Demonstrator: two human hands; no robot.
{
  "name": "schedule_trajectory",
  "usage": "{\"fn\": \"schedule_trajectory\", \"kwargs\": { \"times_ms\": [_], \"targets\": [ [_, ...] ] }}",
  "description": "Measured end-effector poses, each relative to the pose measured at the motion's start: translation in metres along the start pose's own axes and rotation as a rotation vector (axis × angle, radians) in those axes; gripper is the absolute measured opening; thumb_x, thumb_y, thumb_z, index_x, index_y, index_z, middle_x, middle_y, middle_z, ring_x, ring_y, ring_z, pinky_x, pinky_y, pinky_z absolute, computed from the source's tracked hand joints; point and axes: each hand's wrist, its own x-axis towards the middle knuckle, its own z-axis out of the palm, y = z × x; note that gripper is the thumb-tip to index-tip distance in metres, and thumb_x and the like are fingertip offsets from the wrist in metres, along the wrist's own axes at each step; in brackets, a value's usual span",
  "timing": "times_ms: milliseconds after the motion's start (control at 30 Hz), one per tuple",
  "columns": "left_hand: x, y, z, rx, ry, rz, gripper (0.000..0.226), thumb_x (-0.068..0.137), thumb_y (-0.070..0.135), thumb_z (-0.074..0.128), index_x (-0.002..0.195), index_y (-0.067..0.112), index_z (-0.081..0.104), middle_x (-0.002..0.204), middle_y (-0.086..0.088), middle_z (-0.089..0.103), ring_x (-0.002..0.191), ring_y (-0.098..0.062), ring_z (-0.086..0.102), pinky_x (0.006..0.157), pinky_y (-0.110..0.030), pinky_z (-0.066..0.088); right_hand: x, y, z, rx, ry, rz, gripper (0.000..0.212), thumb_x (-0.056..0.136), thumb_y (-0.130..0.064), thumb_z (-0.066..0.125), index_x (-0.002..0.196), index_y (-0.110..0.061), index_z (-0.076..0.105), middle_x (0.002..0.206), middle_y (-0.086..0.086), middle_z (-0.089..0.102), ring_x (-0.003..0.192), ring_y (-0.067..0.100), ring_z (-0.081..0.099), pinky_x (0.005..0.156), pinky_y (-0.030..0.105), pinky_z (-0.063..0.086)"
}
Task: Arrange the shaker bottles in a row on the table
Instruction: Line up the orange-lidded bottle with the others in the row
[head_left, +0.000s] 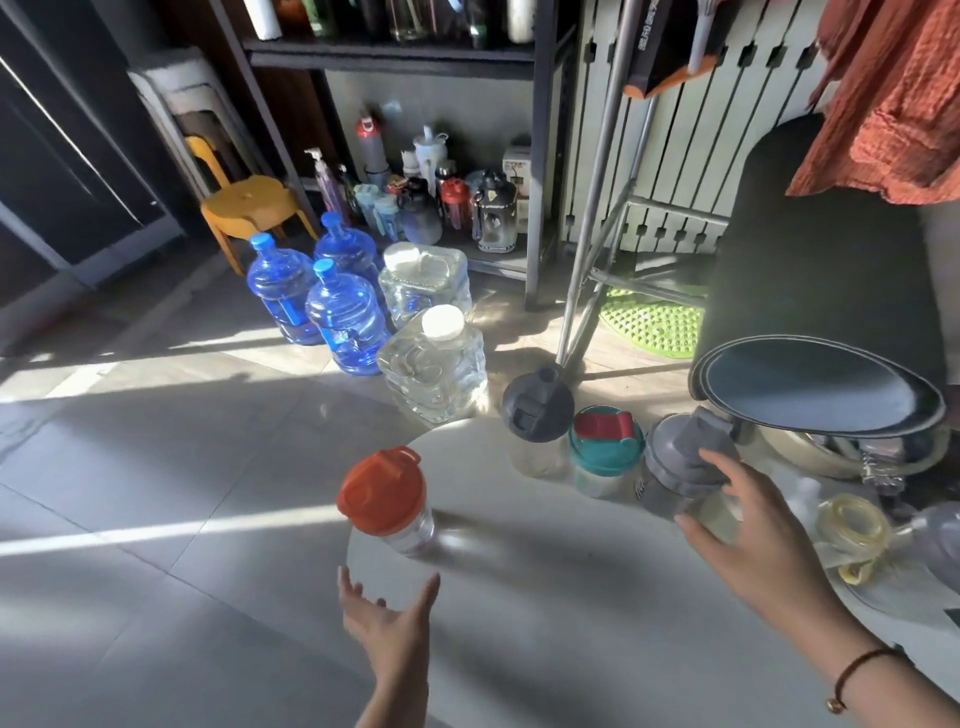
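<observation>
**Bringing the orange bottle into the row**

Three shaker bottles stand side by side at the far edge of the white counter (519, 597): a dark-lid bottle (537, 415), a teal-lid bottle (605, 449) and a gray-lid bottle (680, 462). The orange-lid bottle (387, 501) stands alone, well apart on the left edge of the counter.

The left hand (387, 618) is spread wide and holds nothing. It hangs just near the orange-lid bottle but does not touch it. The right hand (748, 514) is also spread wide, with its fingers just beside the gray-lid bottle. I cannot tell if they touch it.

The next job looks like getting the orange-lid bottle into the row. It would be best to grab it around the clear middle, not the lid, lift it straight up, and set it down left of the dark-lid bottle. That spot is close to the counter's edge, so put it down gently.
</observation>
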Motion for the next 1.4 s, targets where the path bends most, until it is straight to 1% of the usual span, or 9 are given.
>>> {"fn": "schedule_trajectory", "kwargs": {
  "times_ms": [167, 300, 533, 667, 767, 867, 1033, 1233, 1400],
  "targets": [
    [0.037, 0.023, 0.004, 0.109, -0.158, 0.204, 0.118, 0.048, 0.044, 0.085, 0.144, 0.052, 0.016, 0.148, 0.010, 0.036, 0.134, -0.019, 0.040, 0.112, -0.045, 0.033, -0.008, 0.001, 0.011, 0.024, 0.002, 0.003, 0.066, 0.074, -0.012, 0.075, 0.133, -0.022, 0.045, 0.120, -0.008, 0.045, 0.116, 0.020, 0.051, 0.094, 0.030, 0.036],
    [0.056, 0.024, 0.014, 0.180, -0.121, 0.170, 0.106, 0.041, 0.055, 0.080, 0.133, 0.041, 0.029, 0.119, 0.001, 0.058, 0.115, -0.030, 0.059, 0.099, -0.044, 0.044, -0.006, 0.003, 0.014, 0.023, 0.026, 0.005, 0.065, 0.075, -0.013, 0.073, 0.133, -0.023, 0.045, 0.120, -0.010, 0.043, 0.113, 0.017, 0.050, 0.091, 0.027, 0.035],
    [0.055, 0.041, 0.035, 0.146, -0.099, 0.208, 0.095, 0.049, 0.038, 0.081, 0.130, 0.036, 0.032, 0.106, 0.003, 0.056, 0.095, -0.022, 0.054, 0.087, -0.036, 0.039, 0.017, 0.004, -0.003, -0.119, 0.139, -0.041, 0.068, 0.073, -0.015, 0.074, 0.134, -0.021, 0.045, 0.131, 0.005, 0.045, 0.124, 0.019, 0.041, 0.097, 0.014, 0.024],
    [0.065, 0.058, 0.057, 0.096, -0.152, 0.245, 0.090, 0.051, 0.031, 0.083, 0.129, 0.033, 0.039, 0.114, 0.000, 0.060, 0.103, -0.024, 0.060, 0.090, -0.034, 0.041, 0.035, -0.001, -0.012, -0.266, 0.042, -0.039, 0.078, 0.072, -0.025, 0.077, 0.139, -0.029, 0.038, 0.151, 0.002, 0.026, 0.137, 0.020, 0.026, 0.105, 0.034, 0.034],
    [0.078, 0.074, 0.077, 0.089, -0.200, 0.270, 0.090, 0.049, 0.029, 0.086, 0.125, 0.038, 0.039, 0.117, -0.001, 0.062, 0.109, -0.027, 0.062, 0.100, -0.046, 0.047, 0.046, -0.006, -0.012, -0.341, 0.004, -0.058, 0.077, 0.072, -0.029, 0.077, 0.139, -0.027, 0.039, 0.155, 0.003, 0.022, 0.138, 0.025, 0.027, 0.102, 0.037, 0.037],
    [0.093, 0.089, 0.095, 0.077, -0.274, 0.277, 0.089, 0.044, 0.031, 0.087, 0.119, 0.043, 0.041, 0.116, 0.003, 0.063, 0.109, -0.026, 0.063, 0.098, -0.059, 0.048, 0.053, -0.007, -0.007, -0.367, -0.015, -0.053, 0.069, 0.072, -0.028, 0.077, 0.133, -0.024, 0.046, 0.152, 0.005, 0.031, 0.134, 0.028, 0.034, 0.101, 0.038, 0.039],
    [0.110, 0.104, 0.113, 0.123, -0.464, 0.273, 0.082, 0.046, 0.022, 0.088, 0.110, 0.050, 0.045, 0.120, 0.001, 0.063, 0.112, -0.025, 0.063, 0.092, -0.054, 0.053, 0.055, -0.004, 0.000, -0.388, -0.022, -0.056, 0.058, 0.068, -0.022, 0.080, 0.121, -0.017, 0.057, 0.139, 0.006, 0.047, 0.120, 0.032, 0.048, 0.093, 0.041, 0.046],
    [0.122, 0.109, 0.127, 0.203, -0.663, 0.279, 0.097, 0.040, 0.025, 0.088, 0.127, 0.030, 0.044, 0.123, -0.007, 0.063, 0.113, -0.027, 0.063, 0.089, -0.055, 0.054, 0.053, 0.001, 0.009, -0.424, 0.029, -0.092, 0.061, 0.055, -0.013, 0.087, 0.109, -0.016, 0.060, 0.120, 0.010, 0.059, 0.099, 0.035, 0.061, 0.078, 0.042, 0.053],
    [0.131, 0.106, 0.133, 0.244, -0.741, 0.282, 0.096, 0.045, 0.018, 0.089, 0.130, 0.028, 0.043, 0.123, -0.010, 0.063, 0.113, -0.030, 0.063, 0.089, -0.055, 0.054, 0.051, 0.005, 0.016, -0.396, 0.077, -0.094, 0.061, 0.056, -0.008, 0.085, 0.111, -0.015, 0.059, 0.122, 0.010, 0.056, 0.101, 0.034, 0.058, 0.082, 0.039, 0.051]
  ]
}}
